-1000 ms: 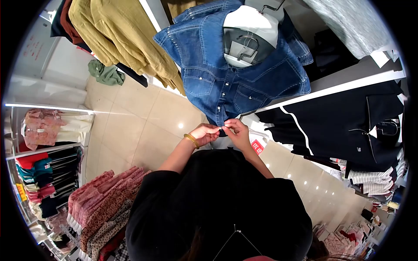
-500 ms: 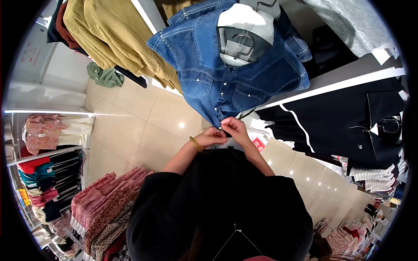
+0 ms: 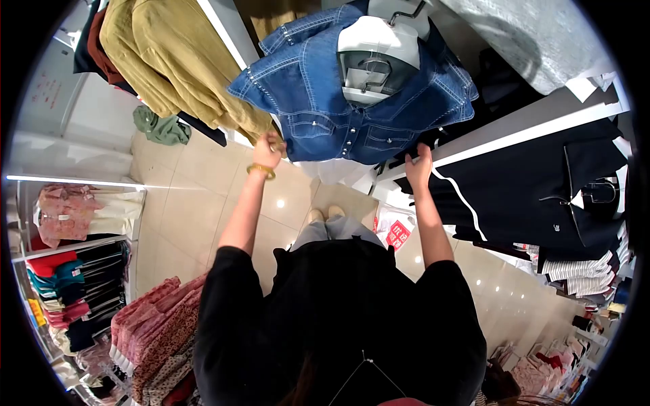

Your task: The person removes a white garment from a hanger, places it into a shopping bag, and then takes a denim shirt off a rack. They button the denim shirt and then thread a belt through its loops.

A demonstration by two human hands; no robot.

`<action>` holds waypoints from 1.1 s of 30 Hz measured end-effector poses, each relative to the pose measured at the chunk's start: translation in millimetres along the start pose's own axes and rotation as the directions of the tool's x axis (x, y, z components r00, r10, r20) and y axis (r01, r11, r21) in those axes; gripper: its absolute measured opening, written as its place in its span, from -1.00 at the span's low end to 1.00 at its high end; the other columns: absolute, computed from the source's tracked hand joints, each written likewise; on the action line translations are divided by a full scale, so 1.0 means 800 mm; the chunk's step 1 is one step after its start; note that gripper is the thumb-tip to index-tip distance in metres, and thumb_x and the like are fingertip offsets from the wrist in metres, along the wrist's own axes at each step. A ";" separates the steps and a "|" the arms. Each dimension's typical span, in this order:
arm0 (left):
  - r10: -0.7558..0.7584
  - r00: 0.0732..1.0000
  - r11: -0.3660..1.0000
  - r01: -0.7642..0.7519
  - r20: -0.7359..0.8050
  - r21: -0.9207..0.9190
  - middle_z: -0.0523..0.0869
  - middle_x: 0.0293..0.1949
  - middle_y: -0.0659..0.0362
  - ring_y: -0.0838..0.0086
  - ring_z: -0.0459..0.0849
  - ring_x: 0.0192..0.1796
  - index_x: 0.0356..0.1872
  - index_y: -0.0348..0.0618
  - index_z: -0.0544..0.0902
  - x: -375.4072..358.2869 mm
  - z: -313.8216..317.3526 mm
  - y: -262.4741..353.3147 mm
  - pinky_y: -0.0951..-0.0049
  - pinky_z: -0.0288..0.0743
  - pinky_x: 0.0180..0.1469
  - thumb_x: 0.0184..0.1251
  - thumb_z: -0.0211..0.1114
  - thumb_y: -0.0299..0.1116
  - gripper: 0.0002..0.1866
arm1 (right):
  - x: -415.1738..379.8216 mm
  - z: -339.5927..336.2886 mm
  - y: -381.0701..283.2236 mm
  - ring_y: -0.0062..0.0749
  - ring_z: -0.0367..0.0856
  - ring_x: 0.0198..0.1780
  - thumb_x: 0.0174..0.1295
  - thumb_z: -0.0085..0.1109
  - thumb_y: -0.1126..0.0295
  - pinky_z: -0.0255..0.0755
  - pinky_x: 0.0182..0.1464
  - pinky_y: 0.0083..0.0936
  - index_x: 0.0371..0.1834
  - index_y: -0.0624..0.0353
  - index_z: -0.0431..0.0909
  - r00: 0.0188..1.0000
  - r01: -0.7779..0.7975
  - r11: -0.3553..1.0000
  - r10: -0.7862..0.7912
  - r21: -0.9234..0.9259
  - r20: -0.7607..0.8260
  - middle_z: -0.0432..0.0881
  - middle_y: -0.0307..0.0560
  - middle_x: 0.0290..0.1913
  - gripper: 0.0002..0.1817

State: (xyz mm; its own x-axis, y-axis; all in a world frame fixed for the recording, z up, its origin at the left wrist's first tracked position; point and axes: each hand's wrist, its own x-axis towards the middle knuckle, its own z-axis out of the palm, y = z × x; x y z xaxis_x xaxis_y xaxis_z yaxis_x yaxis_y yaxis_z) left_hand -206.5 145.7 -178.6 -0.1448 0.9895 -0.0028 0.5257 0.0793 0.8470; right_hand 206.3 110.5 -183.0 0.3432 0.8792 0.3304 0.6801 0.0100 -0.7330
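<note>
A short-sleeved blue denim shirt [image 3: 325, 101] with white stitching and snap buttons hangs on a white hanger [image 3: 379, 37] in front of me. At the lower left edge of the shirt is my left hand [image 3: 268, 152], with a yellow bangle on its wrist. Its fingers are curled together on the denim edge. My right hand [image 3: 419, 168] is by the shirt's lower right edge, its thumb apart from its fingers. Whether it touches the cloth is hard to see. The front of the shirt lies spread between both hands.
Mustard garments [image 3: 169, 61] hang at upper left, and a green cloth [image 3: 161, 126] lies on the tiled floor below them. A black zip top [image 3: 521, 183] is at right, under a white shelf edge [image 3: 535, 135]. Pink patterned clothes [image 3: 156, 311] hang at lower left.
Both hands have left the shirt's lower front, where they were together, and moved apart to its two sides. The hem now lies wider and higher. My shoes have come into view.
</note>
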 end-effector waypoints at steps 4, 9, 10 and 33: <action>0.222 0.975 0.975 -0.222 0.005 0.022 0.59 -0.07 -0.14 0.08 0.57 0.03 0.00 -0.24 0.49 0.067 -0.014 0.041 0.25 0.45 0.05 -0.12 0.39 -0.44 -0.47 | 0.061 0.035 0.023 0.16 0.39 0.13 -0.07 0.19 0.49 0.25 0.23 -0.22 0.07 0.34 0.39 0.978 0.141 0.979 -0.114 -0.148 0.175 0.48 0.26 0.04 -0.47; 0.104 0.943 0.954 -0.185 0.316 0.237 0.57 -0.03 -0.21 -0.05 0.51 0.06 -0.03 -0.22 0.54 0.113 0.016 0.002 0.19 0.40 0.10 -0.21 0.25 -0.46 -0.48 | 0.096 0.069 0.068 -0.01 0.40 0.19 0.02 0.22 0.26 0.22 0.26 -0.29 0.02 0.10 0.52 0.818 0.399 0.914 -0.321 -0.070 0.477 0.51 0.08 0.11 -0.56; 0.102 0.947 0.956 -0.178 0.304 0.235 0.57 -0.03 -0.21 -0.05 0.51 0.06 -0.03 -0.22 0.54 0.115 0.024 -0.012 0.19 0.40 0.10 -0.21 0.25 -0.46 -0.48 | 0.094 0.073 0.074 -0.01 0.40 0.19 0.02 0.23 0.25 0.22 0.27 -0.30 0.03 0.10 0.52 0.805 0.430 0.901 -0.352 -0.060 0.478 0.50 0.08 0.13 -0.55; 0.096 0.849 0.959 -0.219 0.520 0.180 0.64 -0.12 -0.07 0.14 0.60 -0.03 -0.08 -0.29 0.51 0.035 -0.020 -0.050 0.35 0.44 0.05 -0.24 0.57 -0.17 -0.34 | 0.066 0.009 0.065 -0.07 0.55 0.00 0.00 0.17 0.56 0.43 0.09 -0.34 -0.04 0.31 0.50 0.756 0.250 0.962 -0.122 -0.110 0.643 0.60 0.08 -0.03 -0.62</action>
State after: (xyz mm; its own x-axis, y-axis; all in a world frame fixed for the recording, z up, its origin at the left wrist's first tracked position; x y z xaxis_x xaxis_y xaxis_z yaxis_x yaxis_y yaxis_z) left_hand -244.6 168.3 -204.3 0.3635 0.9105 -0.1971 0.6869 -0.1190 0.7170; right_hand 255.4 161.1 -207.8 -0.2405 0.9697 -0.0431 0.8115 0.1765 -0.5570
